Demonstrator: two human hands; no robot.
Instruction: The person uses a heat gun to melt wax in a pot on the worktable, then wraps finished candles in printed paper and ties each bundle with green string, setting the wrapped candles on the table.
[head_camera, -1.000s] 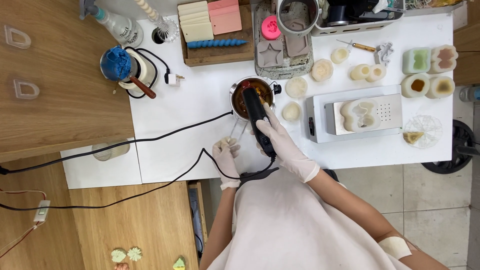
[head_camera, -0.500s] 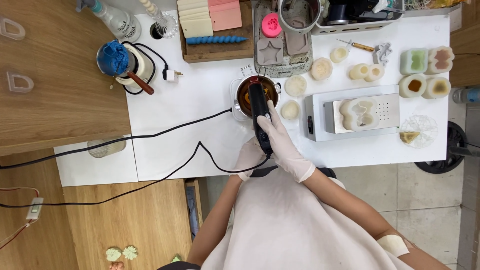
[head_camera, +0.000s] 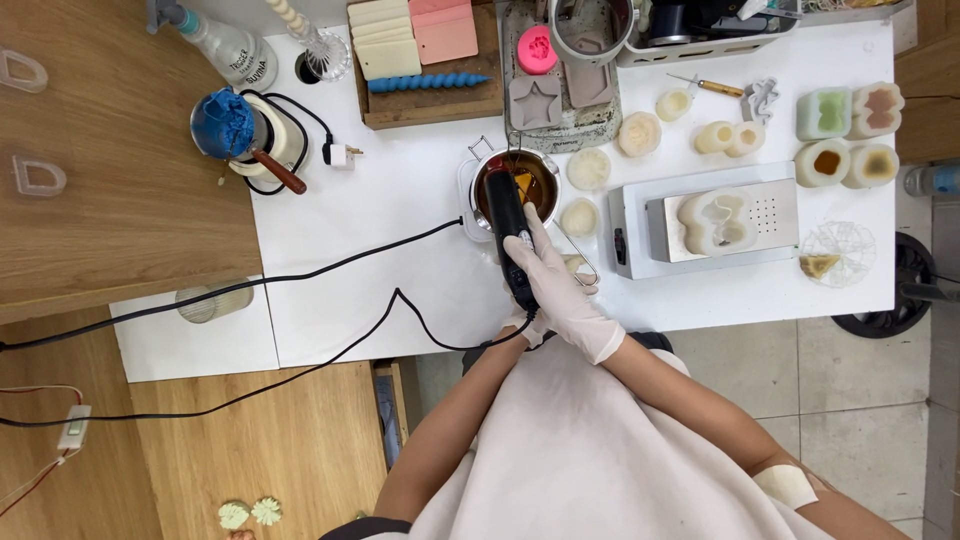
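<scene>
My right hand (head_camera: 562, 292), in a white glove, grips a black corded hand tool (head_camera: 505, 225). The tool's far end reaches over a small metal pot (head_camera: 468, 190) holding brown liquid wax (head_camera: 540, 180). My left hand (head_camera: 527, 328), also gloved, is tucked under the right wrist at the table's near edge, and only a few fingers show. A thin wire loop (head_camera: 588, 268) pokes out beside the right hand; what holds it is hidden.
A grey hot plate (head_camera: 640, 240) with a white mould stands right of the pot. Round white candles (head_camera: 640, 133) lie behind it. At the left are a blue wax pot (head_camera: 222, 122), a spray bottle (head_camera: 225, 45), a wooden tray (head_camera: 430, 105) and black cables (head_camera: 330, 268).
My left hand has moved from the open table left of the tool to beneath my right wrist. The tool stays pointed into the pot.
</scene>
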